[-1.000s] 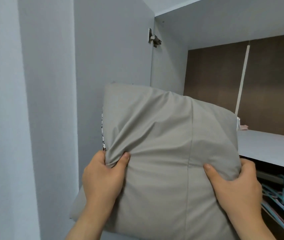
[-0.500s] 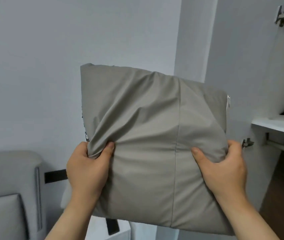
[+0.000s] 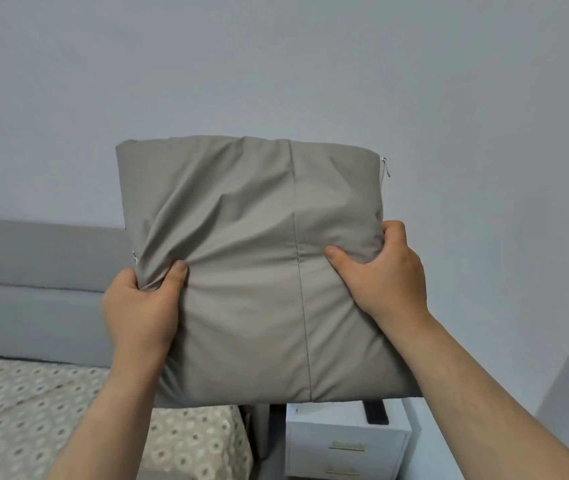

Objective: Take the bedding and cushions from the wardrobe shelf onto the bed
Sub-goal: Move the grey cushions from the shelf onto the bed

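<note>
Cushion [image 3: 259,271], plain grey with no readable label, is held upright in mid-air above the bed [image 3: 16,410], left hand [image 3: 141,306] and right hand [image 3: 385,275] each clenching its fabric in a tight grip

left hand [image 3: 139,308], right hand [image 3: 385,275] clenched, raised

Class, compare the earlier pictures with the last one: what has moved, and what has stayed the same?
The person has turned away from the wardrobe toward the bed, carrying the cushion along; the wardrobe is out of view and the headboard and nightstand have appeared. The left hand and right hand keep the same grip.
</note>
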Motion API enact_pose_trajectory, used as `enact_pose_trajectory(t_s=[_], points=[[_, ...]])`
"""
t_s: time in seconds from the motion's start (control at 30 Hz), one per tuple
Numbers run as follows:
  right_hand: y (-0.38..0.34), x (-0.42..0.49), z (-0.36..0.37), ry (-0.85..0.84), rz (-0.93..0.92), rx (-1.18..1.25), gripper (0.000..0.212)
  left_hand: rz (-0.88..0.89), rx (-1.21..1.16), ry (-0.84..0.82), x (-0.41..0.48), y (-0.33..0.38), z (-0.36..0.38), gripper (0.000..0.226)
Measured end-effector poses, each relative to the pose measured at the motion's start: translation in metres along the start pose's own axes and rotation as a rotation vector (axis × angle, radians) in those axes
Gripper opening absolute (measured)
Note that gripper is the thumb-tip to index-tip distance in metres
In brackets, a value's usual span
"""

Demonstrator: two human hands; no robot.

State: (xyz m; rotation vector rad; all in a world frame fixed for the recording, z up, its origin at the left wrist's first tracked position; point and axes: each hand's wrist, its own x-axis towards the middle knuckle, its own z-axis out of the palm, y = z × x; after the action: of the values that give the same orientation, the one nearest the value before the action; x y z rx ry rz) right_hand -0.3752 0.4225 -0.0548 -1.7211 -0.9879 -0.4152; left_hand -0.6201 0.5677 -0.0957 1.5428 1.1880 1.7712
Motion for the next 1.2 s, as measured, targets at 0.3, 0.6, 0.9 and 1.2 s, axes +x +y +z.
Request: enact_pose_trajectory(t_s=[0.3, 0.6, 0.9, 1.2], points=[[-0.049, -0.024, 0.191, -0.366, -0.059, 0.234, 0.069, -0.126, 0.278, 0.262, 0.048, -0.091, -0.113, 0.042], [-0.059, -0.036, 0.356, -0.759, -0.156, 0.34, 0.077, -0.357, 0.461, 0.51, 0.047, -0.172, -0.139, 0.042], [-0.047, -0.133, 0.478, -1.181, -0.249, 0.304, 0.065, -0.657, 0.479, 0.687, -0.027, -0.279, -0.162, 0.027], [0.012, -0.304, 0.585, -1.521, -0.256, 0.127, 0.072, -0.994, 0.584, 0.766, -0.135, -0.438, -0.196, 0.028]])
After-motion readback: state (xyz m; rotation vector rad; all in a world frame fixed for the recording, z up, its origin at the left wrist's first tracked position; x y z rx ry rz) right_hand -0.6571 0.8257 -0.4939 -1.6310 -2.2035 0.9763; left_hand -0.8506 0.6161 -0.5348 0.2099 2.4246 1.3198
